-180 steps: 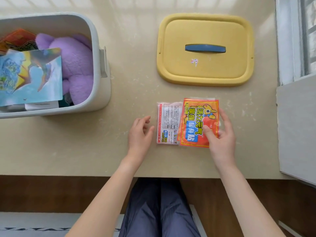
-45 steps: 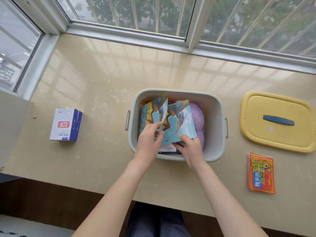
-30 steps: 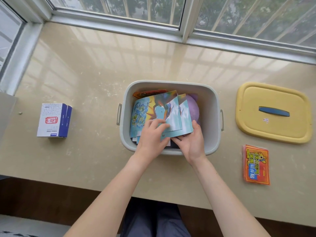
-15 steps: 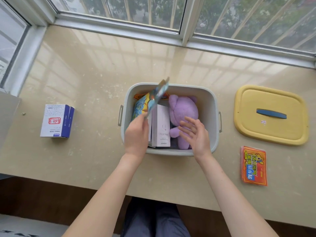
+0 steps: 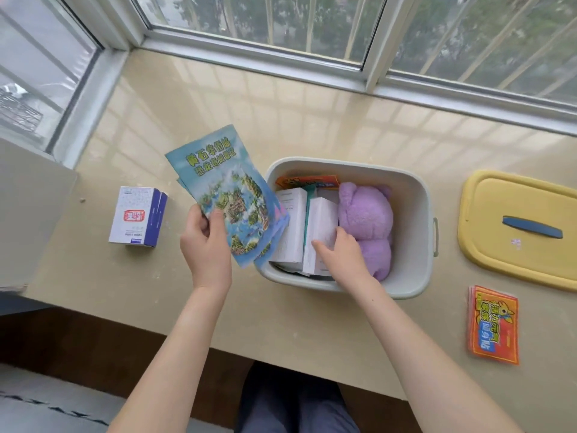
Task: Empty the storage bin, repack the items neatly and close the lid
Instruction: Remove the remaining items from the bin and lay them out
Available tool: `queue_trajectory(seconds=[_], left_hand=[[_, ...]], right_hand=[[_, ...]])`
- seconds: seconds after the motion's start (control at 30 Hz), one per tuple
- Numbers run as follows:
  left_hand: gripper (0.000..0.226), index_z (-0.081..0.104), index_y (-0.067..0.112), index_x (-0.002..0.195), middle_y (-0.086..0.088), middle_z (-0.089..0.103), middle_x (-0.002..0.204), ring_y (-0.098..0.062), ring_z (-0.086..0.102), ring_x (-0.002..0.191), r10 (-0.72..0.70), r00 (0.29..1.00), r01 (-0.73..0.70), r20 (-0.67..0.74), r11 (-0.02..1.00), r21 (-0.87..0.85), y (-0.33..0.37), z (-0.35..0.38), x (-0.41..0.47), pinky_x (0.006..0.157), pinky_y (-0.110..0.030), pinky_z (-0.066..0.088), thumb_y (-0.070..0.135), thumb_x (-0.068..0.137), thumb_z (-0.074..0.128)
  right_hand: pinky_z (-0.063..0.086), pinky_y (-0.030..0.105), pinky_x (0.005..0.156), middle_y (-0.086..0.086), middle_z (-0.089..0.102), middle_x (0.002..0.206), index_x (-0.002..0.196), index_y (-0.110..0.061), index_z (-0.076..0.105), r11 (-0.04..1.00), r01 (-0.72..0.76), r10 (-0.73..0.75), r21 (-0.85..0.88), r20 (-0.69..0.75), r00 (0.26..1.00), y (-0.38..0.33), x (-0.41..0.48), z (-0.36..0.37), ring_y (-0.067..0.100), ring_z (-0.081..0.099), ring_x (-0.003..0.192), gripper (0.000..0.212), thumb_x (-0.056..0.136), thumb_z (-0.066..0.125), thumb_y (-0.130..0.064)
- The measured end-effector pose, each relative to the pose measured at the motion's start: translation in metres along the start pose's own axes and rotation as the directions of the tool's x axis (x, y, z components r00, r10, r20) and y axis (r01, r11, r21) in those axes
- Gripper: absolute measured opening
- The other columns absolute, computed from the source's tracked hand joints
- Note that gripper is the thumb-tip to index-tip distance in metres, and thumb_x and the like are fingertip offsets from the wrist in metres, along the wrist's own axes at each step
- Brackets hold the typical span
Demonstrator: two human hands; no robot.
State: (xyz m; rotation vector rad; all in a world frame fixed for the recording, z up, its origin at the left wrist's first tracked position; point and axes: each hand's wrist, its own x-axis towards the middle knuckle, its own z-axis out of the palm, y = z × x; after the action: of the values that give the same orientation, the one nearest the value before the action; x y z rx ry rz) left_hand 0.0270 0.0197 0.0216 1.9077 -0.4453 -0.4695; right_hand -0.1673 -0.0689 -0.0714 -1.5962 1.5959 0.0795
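The grey storage bin [image 5: 418, 195] stands on the sill with its lid off. Inside lie a purple plush bear [image 5: 367, 220], two upright white boxes [image 5: 292, 226] and an orange packet [image 5: 307, 181] at the back. My left hand [image 5: 204, 245] grips a stack of blue illustrated booklets [image 5: 228, 192], held up over the sill just left of the bin. My right hand [image 5: 340, 251] reaches into the bin, its fingers curled round the right white box [image 5: 321, 223] beside the bear. The yellow lid [image 5: 518, 226] with a blue handle lies to the right.
A white and blue carton [image 5: 137, 215] stands on the sill to the left. Orange packets [image 5: 493, 328] lie stacked at the front right, below the lid. A grey block [image 5: 28, 214] borders the far left. Windows run along the back and left.
My left hand has lifted the booklets out of the bin and swung them left, face up. My right hand has gone from hovering over the bear down onto the white box.
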Motion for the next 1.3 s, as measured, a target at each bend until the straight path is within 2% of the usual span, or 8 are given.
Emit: queue_trajectory(seconds=[0.17, 0.37, 0.53, 0.63, 0.8, 0.93, 1.1, 1.3], left_hand=[[0.023, 0.058, 0.036, 0.089, 0.012, 0.068, 0.084, -0.004, 0.067, 0.083, -0.051, 0.998, 0.053, 0.045, 0.998, -0.03, 0.001, -0.012, 0.001, 0.071, -0.032, 0.055, 0.016, 0.098, 0.05], [0.017, 0.058, 0.028, 0.09, 0.008, 0.068, 0.085, -0.005, 0.068, 0.082, -0.102, 0.991, 0.107, 0.091, 0.993, -0.043, 0.005, -0.028, 0.001, 0.068, -0.029, 0.055, 0.015, 0.098, 0.05], [0.014, 0.063, 0.013, 0.105, 0.005, 0.072, 0.092, -0.002, 0.069, 0.082, -0.161, 0.974, 0.18, 0.158, 0.977, -0.112, 0.031, -0.051, -0.01, 0.06, -0.015, 0.052, 0.01, 0.098, 0.051], [0.018, 0.065, 0.018, 0.105, 0.002, 0.074, 0.097, -0.009, 0.071, 0.089, -0.183, 0.958, 0.215, 0.219, 0.968, -0.131, 0.053, -0.073, -0.021, 0.066, -0.02, 0.055, 0.008, 0.097, 0.052], [0.027, 0.053, 0.016, 0.117, -0.002, 0.075, 0.093, -0.014, 0.072, 0.088, -0.172, 0.944, 0.208, 0.281, 0.972, -0.105, 0.087, -0.119, -0.042, 0.069, -0.03, 0.057, 0.006, 0.093, 0.058], [0.031, 0.05, 0.015, 0.118, -0.004, 0.076, 0.088, -0.017, 0.074, 0.08, -0.166, 0.947, 0.208, 0.273, 0.969, -0.131, 0.095, -0.158, -0.046, 0.062, -0.028, 0.058, 0.005, 0.091, 0.062], [0.031, 0.055, 0.021, 0.117, -0.002, 0.076, 0.086, -0.017, 0.074, 0.079, -0.189, 0.928, 0.251, 0.322, 0.955, -0.161, 0.078, -0.206, -0.03, 0.059, -0.028, 0.059, 0.004, 0.091, 0.061], [0.027, 0.059, 0.031, 0.109, -0.009, 0.074, 0.096, -0.024, 0.074, 0.08, -0.273, 0.872, 0.322, 0.407, 0.945, -0.057, 0.025, -0.279, 0.011, 0.068, -0.045, 0.06, 0.01, 0.092, 0.062]], right_hand=[[0.039, 0.046, 0.102, 0.018, 0.057, 0.129, 0.132, -0.006, 0.047, 0.996, -0.087, 0.087, 0.012, -0.003, 0.996, -0.007, 0.009, 0.003, 0.04, 0.046, 0.12, 0.085, 0.073, 0.057, -0.067], [0.043, 0.035, 0.087, 0.009, 0.048, 0.117, 0.123, -0.009, 0.049, 0.994, -0.082, 0.089, 0.069, -0.1, 0.991, -0.021, -0.009, -0.005, 0.026, 0.043, 0.102, 0.08, 0.063, 0.069, -0.058], [0.044, 0.027, 0.074, -0.003, 0.06, 0.108, 0.117, -0.014, 0.045, 0.891, -0.018, 0.095, 0.454, -0.146, 0.985, -0.041, -0.043, -0.037, 0.014, 0.058, 0.097, 0.063, 0.072, 0.081, -0.038], [0.046, 0.016, 0.065, -0.008, 0.061, 0.103, 0.118, -0.014, 0.043, 0.81, 0.048, 0.033, 0.584, -0.127, 0.991, -0.058, -0.073, -0.057, 0.0, 0.059, 0.088, 0.056, 0.079, 0.08, -0.031], [0.049, 0.01, 0.056, 0.0, 0.063, 0.101, 0.117, -0.01, 0.043, 0.718, 0.15, -0.068, 0.679, -0.146, 0.987, -0.084, -0.123, -0.077, 0.005, 0.061, 0.08, 0.033, 0.093, 0.065, -0.017], [0.049, 0.01, 0.057, -0.005, 0.063, 0.1, 0.121, -0.009, 0.044, 0.679, 0.197, -0.118, 0.708, -0.16, 0.98, -0.099, -0.158, -0.075, 0.006, 0.062, 0.081, 0.036, 0.092, 0.065, -0.014], [0.049, 0.009, 0.056, -0.005, 0.064, 0.1, 0.122, -0.016, 0.041, 0.681, 0.205, -0.106, 0.703, -0.182, 0.978, -0.118, -0.191, -0.036, 0.007, 0.063, 0.08, 0.041, 0.091, 0.067, -0.014], [0.049, 0.012, 0.062, -0.001, 0.063, 0.104, 0.12, -0.014, 0.043, 0.661, 0.17, -0.006, 0.731, -0.222, 0.975, -0.143, -0.233, 0.049, 0.008, 0.063, 0.084, 0.037, 0.091, 0.065, -0.01]])
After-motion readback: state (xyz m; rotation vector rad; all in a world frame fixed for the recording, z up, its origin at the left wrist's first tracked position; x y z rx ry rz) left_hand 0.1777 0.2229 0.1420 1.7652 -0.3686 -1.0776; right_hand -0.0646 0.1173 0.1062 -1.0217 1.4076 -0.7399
